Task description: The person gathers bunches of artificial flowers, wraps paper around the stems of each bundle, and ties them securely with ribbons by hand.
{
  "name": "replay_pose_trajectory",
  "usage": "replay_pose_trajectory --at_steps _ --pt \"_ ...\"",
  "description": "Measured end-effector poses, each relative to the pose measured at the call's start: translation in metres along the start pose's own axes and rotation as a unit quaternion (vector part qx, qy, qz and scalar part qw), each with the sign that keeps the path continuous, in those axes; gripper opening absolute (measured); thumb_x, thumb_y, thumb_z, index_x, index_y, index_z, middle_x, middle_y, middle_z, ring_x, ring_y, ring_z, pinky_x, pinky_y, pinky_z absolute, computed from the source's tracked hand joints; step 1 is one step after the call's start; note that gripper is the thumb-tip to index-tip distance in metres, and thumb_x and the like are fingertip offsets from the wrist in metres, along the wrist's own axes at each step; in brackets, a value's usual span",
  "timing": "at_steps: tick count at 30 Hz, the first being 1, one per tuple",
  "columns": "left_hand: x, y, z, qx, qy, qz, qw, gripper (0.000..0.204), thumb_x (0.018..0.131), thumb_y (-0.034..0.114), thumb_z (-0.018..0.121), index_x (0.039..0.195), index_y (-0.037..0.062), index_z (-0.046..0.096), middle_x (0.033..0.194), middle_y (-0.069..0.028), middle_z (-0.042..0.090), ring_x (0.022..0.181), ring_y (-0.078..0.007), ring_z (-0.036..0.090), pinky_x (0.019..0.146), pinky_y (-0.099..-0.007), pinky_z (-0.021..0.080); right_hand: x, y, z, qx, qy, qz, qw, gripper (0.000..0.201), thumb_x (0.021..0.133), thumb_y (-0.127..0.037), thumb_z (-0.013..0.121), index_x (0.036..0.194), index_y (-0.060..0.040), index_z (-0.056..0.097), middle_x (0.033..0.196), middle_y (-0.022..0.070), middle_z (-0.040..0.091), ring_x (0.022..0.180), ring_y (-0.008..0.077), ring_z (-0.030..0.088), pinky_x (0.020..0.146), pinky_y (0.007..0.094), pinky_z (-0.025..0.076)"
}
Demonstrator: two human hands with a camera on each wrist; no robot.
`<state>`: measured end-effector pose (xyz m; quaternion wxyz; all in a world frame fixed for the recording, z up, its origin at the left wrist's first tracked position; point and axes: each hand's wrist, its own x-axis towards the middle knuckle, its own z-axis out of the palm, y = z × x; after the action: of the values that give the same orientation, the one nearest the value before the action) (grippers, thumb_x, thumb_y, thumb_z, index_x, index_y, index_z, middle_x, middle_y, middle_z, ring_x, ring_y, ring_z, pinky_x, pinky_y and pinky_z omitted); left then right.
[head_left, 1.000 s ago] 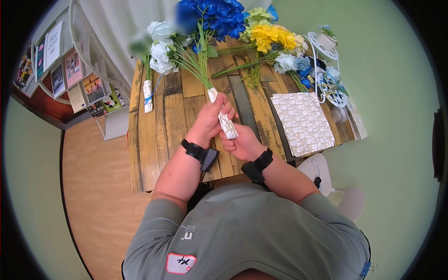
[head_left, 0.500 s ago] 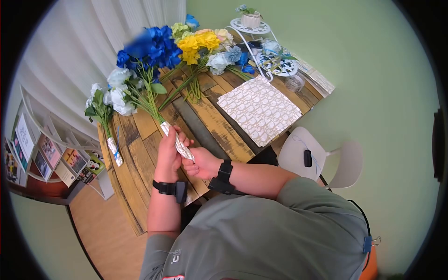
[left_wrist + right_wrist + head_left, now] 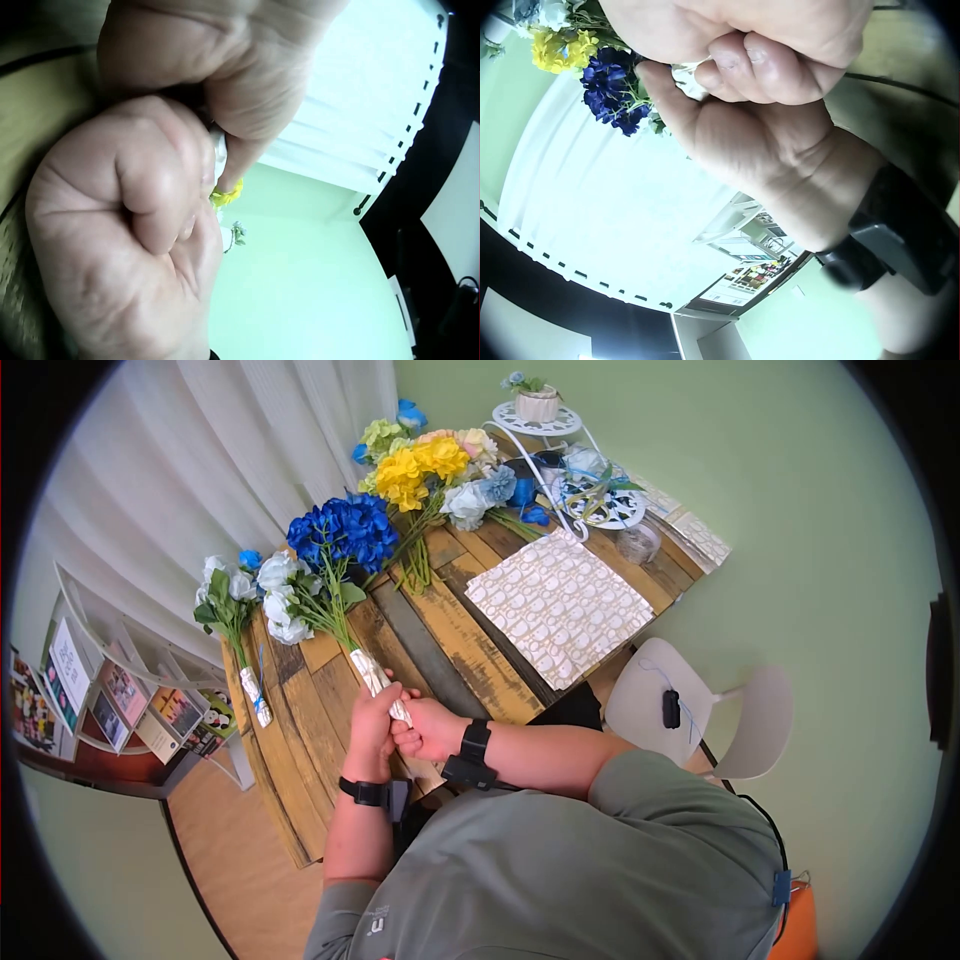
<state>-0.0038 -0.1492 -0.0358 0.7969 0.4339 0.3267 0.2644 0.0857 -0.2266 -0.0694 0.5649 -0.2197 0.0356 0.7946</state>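
Both hands hold a bouquet of one big blue hydrangea point(image 3: 345, 532) and white flowers point(image 3: 287, 612). Patterned white paper point(image 3: 368, 669) wraps its green stems into a handle. My left hand point(image 3: 373, 722) grips the lower part of this handle, thumb lying along the paper. Close against it, my right hand point(image 3: 432, 730) curls its fingers round the handle's bottom end. In the left wrist view the hands hide most of the paper. Beyond the fingers in the right wrist view, the blue hydrangea point(image 3: 615, 90) shows. The bouquet leans away over the table's left half.
A smaller white-flowered bunch point(image 3: 230, 600), tied with blue ribbon, lies at the wooden table's point(image 3: 290, 760) left. Yellow flowers point(image 3: 420, 468) and other stems lie behind. Patterned sheets point(image 3: 560, 605) lie right, near a white metal stand point(image 3: 600, 500). A white chair point(image 3: 655, 700) stands right of the table.
The head view has swung, so table and hands sit further left. The left hand has shifted down the wrapped handle, baring more paper above it. The blue hydrangea is lower in view.
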Motion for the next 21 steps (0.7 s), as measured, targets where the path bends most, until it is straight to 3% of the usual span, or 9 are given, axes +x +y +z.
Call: replay_pose_trajectory --at_steps 4,7,10,12,13,14,17,21 --pt "0.003 -0.001 0.001 -0.019 0.017 0.014 1.0 0.028 0.095 0.003 0.057 0.12 0.0041 0.044 0.077 -0.0089 0.056 0.085 -0.0277 0.069 0.071 -0.0382 0.06 -0.006 0.002 -0.004 -0.053 0.016 -0.041 0.998 0.03 0.107 -0.041 0.04 0.093 -0.0209 0.058 0.07 -0.0022 0.058 0.055 0.0099 0.053 0.047 0.0229 0.038" --pt "0.003 -0.004 -0.003 -0.052 0.007 0.029 0.998 0.025 0.097 0.005 0.055 0.119 0.0048 0.044 0.074 -0.0068 0.054 0.077 -0.0257 0.067 0.068 -0.0415 0.06 -0.024 0.0 -0.009 -0.093 -0.011 -0.036 0.995 0.027 0.107 -0.036 0.043 0.111 -0.0156 0.06 0.094 0.0033 0.069 0.079 0.0123 0.064 0.072 0.0251 0.049" --pt "0.0 -0.003 -0.006 -0.108 0.009 0.034 0.994 0.024 0.098 0.008 0.054 0.12 0.008 0.045 0.072 -0.0043 0.051 0.064 -0.0214 0.06 0.058 -0.0399 0.057 -0.052 -0.01 -0.015 -0.13 -0.015 -0.007 0.991 0.027 0.107 -0.033 0.044 0.111 -0.0121 0.06 0.098 0.0072 0.069 0.083 0.015 0.065 0.073 0.0263 0.05" --pt "-0.001 0.001 -0.018 -0.173 -0.049 0.011 0.984 0.023 0.098 0.009 0.055 0.12 0.0112 0.048 0.07 -0.0036 0.05 0.058 -0.0181 0.054 0.051 -0.0355 0.051 -0.078 -0.022 -0.026 -0.145 -0.008 -0.006 0.989 0.025 0.106 -0.03 0.047 0.112 -0.0089 0.059 0.101 0.0099 0.069 0.085 0.0172 0.066 0.072 0.0276 0.05" --pt "-0.001 0.0 -0.019 -0.181 -0.029 0.001 0.983 0.021 0.098 0.009 0.054 0.118 0.0132 0.049 0.069 -0.0032 0.049 0.052 -0.0161 0.049 0.045 -0.0323 0.044 -0.092 -0.031 -0.031 -0.159 -0.01 -0.014 0.987 0.023 0.105 -0.028 0.049 0.112 -0.0078 0.059 0.099 0.0097 0.069 0.083 0.0173 0.066 0.071 0.0278 0.05" --pt "-0.001 -0.001 -0.022 -0.181 -0.03 0.001 0.983 0.021 0.098 0.009 0.054 0.118 0.0132 0.049 0.069 -0.0032 0.049 0.052 -0.0161 0.049 0.045 -0.0323 0.044 -0.105 -0.04 -0.036 -0.174 -0.012 -0.022 0.984 0.022 0.105 -0.026 0.051 0.113 -0.0067 0.059 0.098 0.0095 0.069 0.081 0.0173 0.066 0.069 0.0281 0.051" --pt "0.0 -0.005 -0.023 -0.172 -0.008 -0.006 0.985 0.021 0.097 0.009 0.053 0.117 0.0132 0.05 0.067 -0.0028 0.048 0.048 -0.0164 0.047 0.041 -0.0327 0.042 -0.148 -0.084 -0.037 -0.236 0.047 -0.106 0.965 0.022 0.104 -0.024 0.054 0.108 -0.0035 0.061 0.084 0.0087 0.069 0.066 0.0175 0.065 0.059 0.0283 0.052" --pt "0.001 -0.008 -0.018 -0.14 0.025 0.009 0.99 0.02 0.096 0.012 0.055 0.116 0.0125 0.053 0.064 -0.0014 0.047 0.046 -0.0155 0.046 0.04 -0.0317 0.041 -0.197 -0.173 -0.037 -0.318 0.108 -0.291 0.896 0.019 0.101 -0.019 0.055 0.101 -0.0015 0.061 0.077 0.0084 0.064 0.062 0.016 0.062 0.058 0.0289 0.051"
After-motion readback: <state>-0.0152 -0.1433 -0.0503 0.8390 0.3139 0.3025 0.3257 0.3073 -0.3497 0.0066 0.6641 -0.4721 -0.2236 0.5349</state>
